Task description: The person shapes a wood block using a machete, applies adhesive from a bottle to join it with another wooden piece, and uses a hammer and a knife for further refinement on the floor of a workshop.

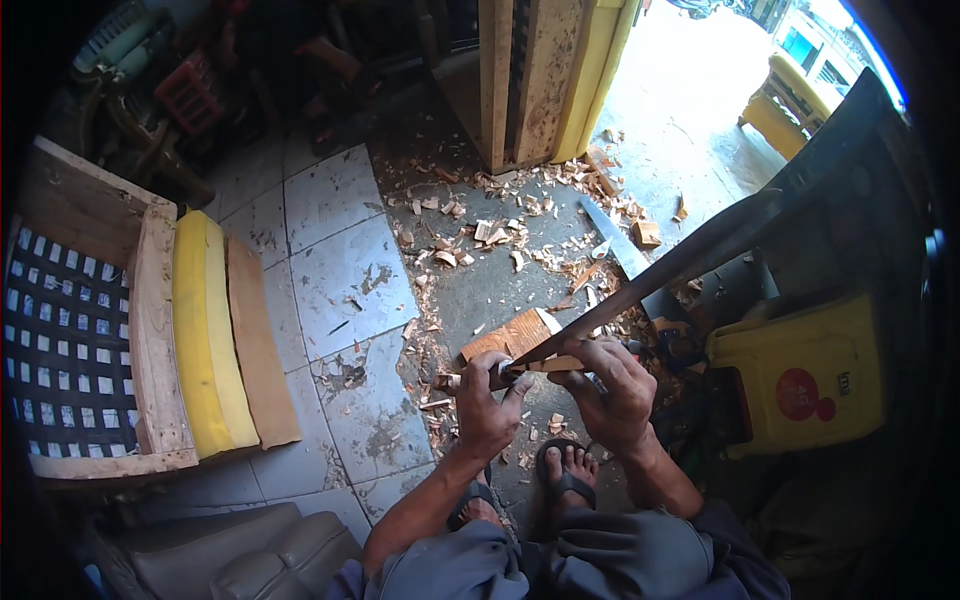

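Note:
My left hand (485,405) is closed around the handle of a long machete (650,285), whose dark blade slants up to the right. The wooden butt of the handle shows left of my fist. My right hand (615,395) pinches a small pale stick of wood (555,365) beside the base of the blade. The stick's left end meets the blade close to my left fingers; whether it touches the edge I cannot tell. Just beyond my hands, a reddish-brown wood block (510,335) lies on the floor, partly hidden by the blade.
Wood chips (485,235) litter the concrete floor. A handsaw (615,235) lies past the machete. To the right is a yellow plastic jerrycan (800,375). A wooden seat frame with black webbing (70,350) and yellow foam (210,340) stands left; another frame (540,85) stands ahead.

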`<action>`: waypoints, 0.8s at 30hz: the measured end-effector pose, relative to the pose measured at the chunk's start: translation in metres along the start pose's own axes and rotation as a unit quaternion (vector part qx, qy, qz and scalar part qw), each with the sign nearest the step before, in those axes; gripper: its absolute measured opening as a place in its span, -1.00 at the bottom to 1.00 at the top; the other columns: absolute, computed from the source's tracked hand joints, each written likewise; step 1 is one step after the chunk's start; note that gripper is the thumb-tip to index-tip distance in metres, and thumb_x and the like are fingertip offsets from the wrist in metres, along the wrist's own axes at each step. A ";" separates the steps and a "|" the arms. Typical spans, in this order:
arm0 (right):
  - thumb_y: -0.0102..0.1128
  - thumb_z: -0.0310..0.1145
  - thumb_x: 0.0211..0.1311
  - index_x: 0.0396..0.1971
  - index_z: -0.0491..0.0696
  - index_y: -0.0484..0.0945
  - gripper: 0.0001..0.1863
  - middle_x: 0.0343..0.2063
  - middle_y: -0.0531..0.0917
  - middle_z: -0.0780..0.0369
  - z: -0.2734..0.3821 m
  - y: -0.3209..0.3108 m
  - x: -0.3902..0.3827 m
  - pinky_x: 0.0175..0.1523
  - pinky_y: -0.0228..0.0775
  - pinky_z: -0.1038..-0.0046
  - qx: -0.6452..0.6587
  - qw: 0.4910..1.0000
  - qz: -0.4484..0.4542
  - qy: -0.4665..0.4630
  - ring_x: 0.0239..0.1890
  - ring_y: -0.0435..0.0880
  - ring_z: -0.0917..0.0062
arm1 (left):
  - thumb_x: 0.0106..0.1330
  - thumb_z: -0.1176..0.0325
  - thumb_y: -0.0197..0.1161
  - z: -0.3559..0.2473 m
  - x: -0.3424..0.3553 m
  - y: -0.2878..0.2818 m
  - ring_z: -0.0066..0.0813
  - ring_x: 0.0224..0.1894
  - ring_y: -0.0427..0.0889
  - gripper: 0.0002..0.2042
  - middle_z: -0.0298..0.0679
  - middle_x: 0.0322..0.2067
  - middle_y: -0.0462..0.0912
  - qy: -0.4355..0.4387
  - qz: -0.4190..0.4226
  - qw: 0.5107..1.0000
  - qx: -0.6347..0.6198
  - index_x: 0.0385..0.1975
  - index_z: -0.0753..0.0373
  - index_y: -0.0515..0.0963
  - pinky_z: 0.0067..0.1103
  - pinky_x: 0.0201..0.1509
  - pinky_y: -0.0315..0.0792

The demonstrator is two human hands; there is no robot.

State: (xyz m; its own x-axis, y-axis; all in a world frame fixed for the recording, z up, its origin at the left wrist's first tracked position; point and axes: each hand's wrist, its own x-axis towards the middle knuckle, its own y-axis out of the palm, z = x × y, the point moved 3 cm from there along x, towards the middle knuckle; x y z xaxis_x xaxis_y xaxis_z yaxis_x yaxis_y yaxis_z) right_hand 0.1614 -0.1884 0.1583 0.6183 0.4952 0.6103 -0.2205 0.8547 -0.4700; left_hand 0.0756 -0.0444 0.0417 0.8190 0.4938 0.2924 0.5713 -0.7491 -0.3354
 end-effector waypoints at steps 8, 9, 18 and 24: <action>0.47 -0.63 -0.02 -0.04 -0.15 0.63 -0.55 -0.32 0.73 0.11 0.003 -0.002 -0.001 -0.24 0.58 0.35 -0.023 0.999 0.017 -0.015 -0.33 0.74 0.30 | 0.15 0.47 0.52 -0.001 0.000 0.001 -0.23 -0.22 0.62 -0.52 -0.12 -0.20 0.56 -0.005 -0.006 1.000 -0.004 0.01 0.27 0.42 -0.37 -0.12 0.50; 0.47 -0.63 -0.02 -0.04 -0.15 0.63 -0.55 -0.33 0.73 0.11 0.003 -0.003 0.000 -0.24 0.58 0.35 -0.025 0.999 0.019 -0.018 -0.33 0.74 0.30 | 0.14 0.46 0.52 0.002 0.000 0.002 -0.21 -0.20 0.61 -0.52 -0.12 -0.19 0.56 -0.001 -0.009 1.000 -0.001 0.02 0.27 0.42 -0.36 -0.10 0.49; 0.47 -0.62 -0.02 -0.06 -0.15 0.65 -0.57 -0.33 0.72 0.10 0.005 -0.007 0.003 -0.25 0.60 0.36 -0.026 0.999 0.010 -0.025 -0.32 0.75 0.28 | 0.12 0.47 0.53 0.000 0.003 0.002 -0.13 -0.10 0.57 -0.50 -0.11 -0.11 0.57 0.017 -0.012 1.000 0.005 0.04 0.26 0.42 -0.31 0.00 0.46; 0.48 -0.63 -0.04 -0.05 -0.14 0.65 -0.55 -0.34 0.72 0.10 0.004 -0.001 -0.001 -0.25 0.60 0.35 -0.022 1.000 -0.003 -0.020 -0.32 0.76 0.28 | 0.10 0.50 0.53 0.003 0.001 0.003 -0.13 -0.09 0.57 -0.48 -0.10 -0.08 0.56 0.032 -0.021 0.999 0.018 0.04 0.27 0.42 -0.33 0.00 0.48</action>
State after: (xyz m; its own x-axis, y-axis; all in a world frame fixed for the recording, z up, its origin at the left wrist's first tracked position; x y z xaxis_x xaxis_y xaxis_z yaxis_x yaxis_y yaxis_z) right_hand 0.1584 -0.1895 0.1605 0.5882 0.4970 0.6380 -0.1825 0.8501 -0.4939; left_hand 0.0785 -0.0447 0.0383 0.7901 0.4939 0.3631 0.6071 -0.7120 -0.3528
